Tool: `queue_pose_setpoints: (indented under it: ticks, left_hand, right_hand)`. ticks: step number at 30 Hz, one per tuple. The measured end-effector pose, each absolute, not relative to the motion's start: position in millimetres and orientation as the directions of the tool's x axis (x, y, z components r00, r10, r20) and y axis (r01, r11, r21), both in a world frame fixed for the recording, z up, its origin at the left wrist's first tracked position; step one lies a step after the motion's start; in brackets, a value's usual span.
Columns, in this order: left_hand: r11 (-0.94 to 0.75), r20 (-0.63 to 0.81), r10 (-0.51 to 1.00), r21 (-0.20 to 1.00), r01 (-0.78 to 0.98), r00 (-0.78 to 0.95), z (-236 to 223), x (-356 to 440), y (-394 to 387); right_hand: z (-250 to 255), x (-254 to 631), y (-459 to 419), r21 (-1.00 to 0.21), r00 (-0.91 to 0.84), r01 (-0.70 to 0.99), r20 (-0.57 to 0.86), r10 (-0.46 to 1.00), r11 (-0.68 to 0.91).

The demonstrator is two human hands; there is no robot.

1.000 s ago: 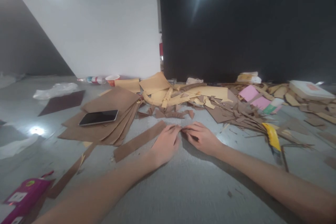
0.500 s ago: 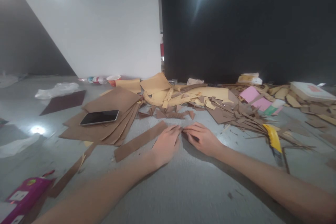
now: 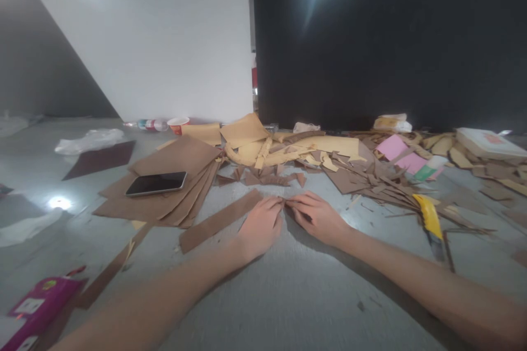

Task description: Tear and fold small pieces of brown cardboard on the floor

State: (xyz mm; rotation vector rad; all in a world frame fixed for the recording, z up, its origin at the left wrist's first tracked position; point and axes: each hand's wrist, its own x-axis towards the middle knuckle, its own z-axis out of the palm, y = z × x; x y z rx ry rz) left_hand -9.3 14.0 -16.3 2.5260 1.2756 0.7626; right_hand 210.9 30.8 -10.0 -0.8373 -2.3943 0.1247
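My left hand [image 3: 263, 225] rests low over the grey table with its fingers closed in a pinch. Facing it, my right hand [image 3: 315, 216] is closed too, thumb and fingertips together. Between the two sets of fingertips shows a small piece of brown paper [image 3: 284, 201], mostly covered by the fingers. A long brown paper strip [image 3: 220, 221] lies flat just left of my left hand. Torn brown scraps [image 3: 274, 178] are scattered right behind both hands.
A phone [image 3: 156, 183] lies on stacked brown sheets [image 3: 144, 209] at left. To the right are a yellow utility knife [image 3: 429, 216] and a pile of brown offcuts [image 3: 379, 181]. A purple package [image 3: 45, 301] sits front left. Behind stand a paper cup [image 3: 178, 124] and a white panel [image 3: 144, 38].
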Motion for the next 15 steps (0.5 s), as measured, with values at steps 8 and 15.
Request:
queue_pose_setpoints:
  ticks: [8,15]
  left_hand:
    - [-0.581,0.336,0.813,0.419,0.698,0.475,-10.3,-8.1,11.9]
    - [-0.621,0.337,0.781,0.322,0.715,0.526,-16.3,-9.7,12.9]
  right_hand:
    - [-11.9,212.0,32.1,-0.275,-0.635,0.566,0.457,0.623,0.777]
    - [-10.1,211.0,30.7,-0.262,-0.646,0.586,0.421,0.637,0.767]
